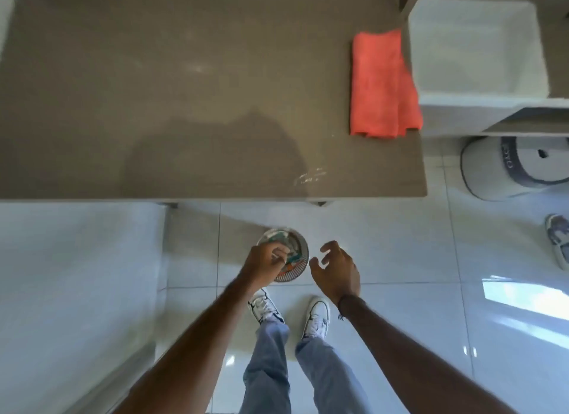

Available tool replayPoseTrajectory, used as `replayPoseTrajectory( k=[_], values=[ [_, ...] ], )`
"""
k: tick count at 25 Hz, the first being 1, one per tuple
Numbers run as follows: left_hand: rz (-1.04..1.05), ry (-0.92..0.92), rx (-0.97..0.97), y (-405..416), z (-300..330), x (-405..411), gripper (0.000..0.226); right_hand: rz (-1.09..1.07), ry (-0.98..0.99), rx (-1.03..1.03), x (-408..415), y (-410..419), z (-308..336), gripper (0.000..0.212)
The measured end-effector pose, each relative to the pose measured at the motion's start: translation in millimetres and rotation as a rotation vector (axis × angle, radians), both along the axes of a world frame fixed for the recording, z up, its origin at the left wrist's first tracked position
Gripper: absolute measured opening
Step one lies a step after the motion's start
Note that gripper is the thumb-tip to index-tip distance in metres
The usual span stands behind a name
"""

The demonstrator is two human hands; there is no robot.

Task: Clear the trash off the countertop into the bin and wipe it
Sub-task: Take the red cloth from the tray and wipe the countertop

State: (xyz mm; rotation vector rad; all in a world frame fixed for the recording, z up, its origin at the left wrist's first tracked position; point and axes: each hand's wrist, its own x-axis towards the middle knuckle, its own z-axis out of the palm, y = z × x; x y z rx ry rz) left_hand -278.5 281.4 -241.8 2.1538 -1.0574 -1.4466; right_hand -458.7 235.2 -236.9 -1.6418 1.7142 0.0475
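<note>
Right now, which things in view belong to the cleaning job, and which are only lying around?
Belong to the job:
countertop
bin with trash in it
red cloth
left hand, over the bin
right hand, open

Just lying about:
white basin
cap
shoe

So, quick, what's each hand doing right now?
Left hand: closed on a bit of trash, over the bin.
Right hand: open, empty, beside the bin.
</note>
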Motion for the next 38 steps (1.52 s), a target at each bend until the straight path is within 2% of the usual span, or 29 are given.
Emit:
replayPoseTrajectory(
  k=[5, 8, 11, 13, 15, 19, 23, 26, 28, 31, 35, 38],
  values=[
    [0.196, -0.189, 0.147, 21, -155, 21, 0.026, -0.092, 0.062, 0.273, 7, 3, -160, 0.047],
    [0.289, -0.272, 0.261, 32, -237, 25, 0.041, -0.113, 0.149, 0.360, -1, 11, -245, 0.053],
    [0.286, -0.170, 0.378, 44, -289, 17, 0.039, -0.084, 0.220, 0.419, -7, 15, -297, 0.039],
    [0.313, -0.148, 0.357, 46, -303, 11, 0.031, -0.155, 0.154, 0.471, -7, 13, -316, 0.027],
    [0.324, -0.184, 0.354, 48, -300, 7, 0.032, -0.215, 0.115, 0.494, -4, 9, -314, 0.020],
    [0.353, -0.198, 0.370, 64, -231, -4, 0.046, -0.047, 0.134, 0.452, -11, 3, -239, 0.010],
    [0.372, -0.150, 0.377, 71, -121, -1, 0.030, 0.214, 0.202, 0.420, -26, -8, -112, 0.018],
    [0.364, -0.016, 0.422, 71, -42, 7, 0.027, 0.335, 0.157, 0.328, -28, -18, -25, 0.023],
    [0.460, 0.082, 0.463, 72, -3, 9, 0.020, 0.339, 0.091, 0.225, -28, -29, 26, 0.021],
    [0.477, 0.130, 0.450, 71, 41, 14, 0.021, 0.354, 0.012, 0.039, -21, -51, 88, 0.018],
    [0.499, 0.120, 0.427, 60, 77, 24, 0.020, 0.386, -0.176, -0.089, 3, -91, 140, 0.023],
    [0.512, 0.090, 0.401, 46, 87, 33, 0.017, 0.270, -0.342, -0.199, 25, -131, 162, 0.022]
  ],
)
